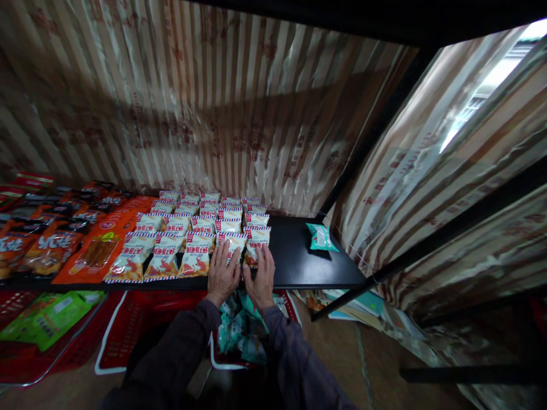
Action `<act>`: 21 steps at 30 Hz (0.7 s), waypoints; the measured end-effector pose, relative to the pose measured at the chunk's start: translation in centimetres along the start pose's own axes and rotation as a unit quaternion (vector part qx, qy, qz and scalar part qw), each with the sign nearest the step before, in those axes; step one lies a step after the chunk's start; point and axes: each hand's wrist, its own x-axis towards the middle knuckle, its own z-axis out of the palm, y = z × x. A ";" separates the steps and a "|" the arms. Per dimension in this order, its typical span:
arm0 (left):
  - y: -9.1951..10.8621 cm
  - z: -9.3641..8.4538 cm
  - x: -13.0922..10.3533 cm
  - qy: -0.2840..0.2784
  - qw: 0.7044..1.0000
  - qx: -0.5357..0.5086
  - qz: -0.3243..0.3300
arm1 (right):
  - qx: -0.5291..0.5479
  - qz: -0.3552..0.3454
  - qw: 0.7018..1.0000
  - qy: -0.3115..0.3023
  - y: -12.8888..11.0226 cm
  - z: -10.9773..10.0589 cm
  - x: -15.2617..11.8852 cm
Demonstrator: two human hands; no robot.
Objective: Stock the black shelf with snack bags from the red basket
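Note:
My left hand (223,273) lies with its fingers stretched over the front of a white snack bag (233,240) with a striped top edge. Beside it, my right hand (261,278) rests its fingers on the front bag (257,234) of the right-most column. Neither hand is wrapped round a bag, and the lower parts of both bags are partly hidden. Several matching snack bags (163,255) stand in rows on the black shelf (294,267), leaning back one behind another. Farther right on the shelf sits a single teal bag (320,237).
Orange packets (100,245) and dark snack bags (53,245) fill the shelf's left side. Below are a red basket (137,319), teal bags (239,327) in another basket, and green packets (60,319). A black frame leg (337,304) and striped curtain (256,114) bound the shelf.

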 end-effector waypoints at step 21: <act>1.3 -2.2 -5.4 -0.027 0.999 -0.005 -0.027 | 0.056 0.012 0.993 -0.103 -2.4 -0.9 -5.0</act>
